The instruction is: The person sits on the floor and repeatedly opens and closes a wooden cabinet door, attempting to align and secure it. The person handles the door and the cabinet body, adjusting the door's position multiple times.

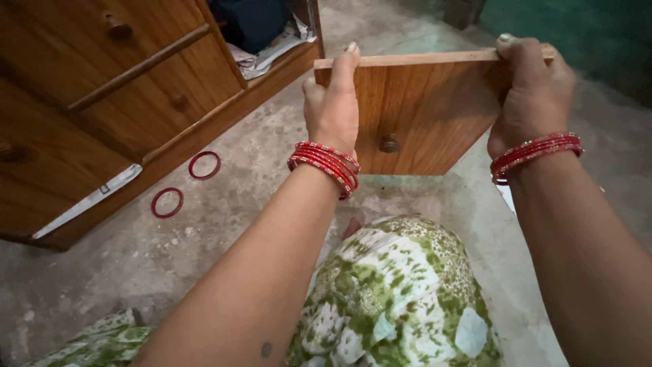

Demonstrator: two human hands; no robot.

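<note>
A wooden drawer point(421, 109) with a round knob on its front panel is held up above the floor, its front facing me. My left hand point(333, 102) grips the panel's left top corner, fingers hooked over the edge. On the right top corner my right hand point(530, 88) clamps the same panel. Both wrists wear stacks of red bangles. My knee, in green and white patterned cloth, rises below the drawer.
A wooden cabinet point(102, 102) with knobbed drawers stands at the left; an open slot at its top holds dark cloth and papers. Two loose red bangles point(204, 165) point(167, 202) lie on the concrete floor beside the cabinet's base. A dark green wall rises at the upper right.
</note>
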